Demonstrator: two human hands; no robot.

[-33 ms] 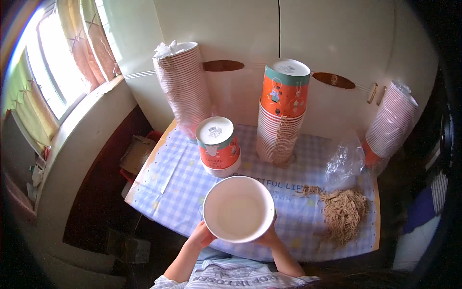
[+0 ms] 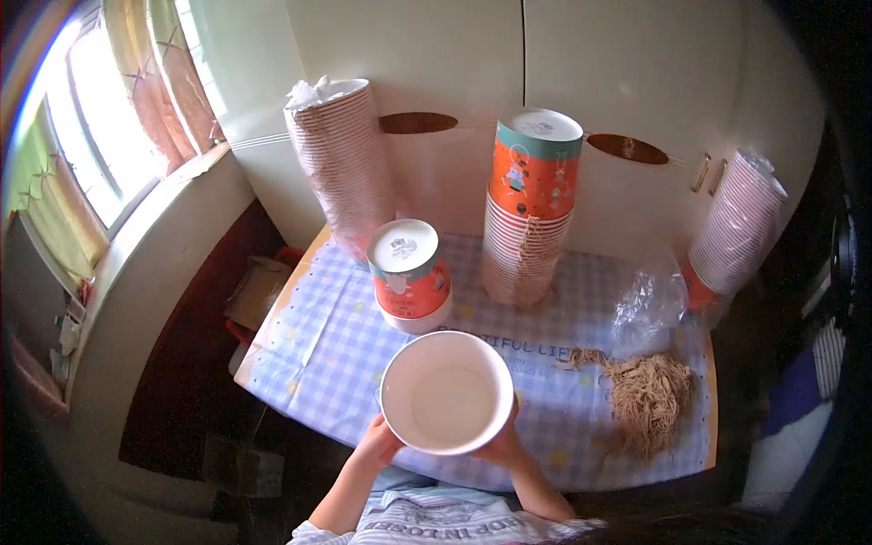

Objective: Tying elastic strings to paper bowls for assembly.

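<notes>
Left fingers (image 2: 385, 439), right fingers (image 2: 501, 443): partly curled, gripping white tub (image 2: 449, 400) from both sides; tan twine (image 2: 649, 404) right of tub.

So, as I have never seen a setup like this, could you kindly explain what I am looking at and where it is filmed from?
Of course. There is no machine here: a person works with bare hands. The view comes from the left of two fisheye cameras worn on the head, looking down, so straight edges bend near the rim.

The left hand and right hand hold a white-lined paper tub, its open mouth facing the camera. On the checked tablecloth stand a short stack of upturned tubs, a taller stack and two plastic-wrapped stacks. To the right lie a clear plastic bag and tan strings.
</notes>
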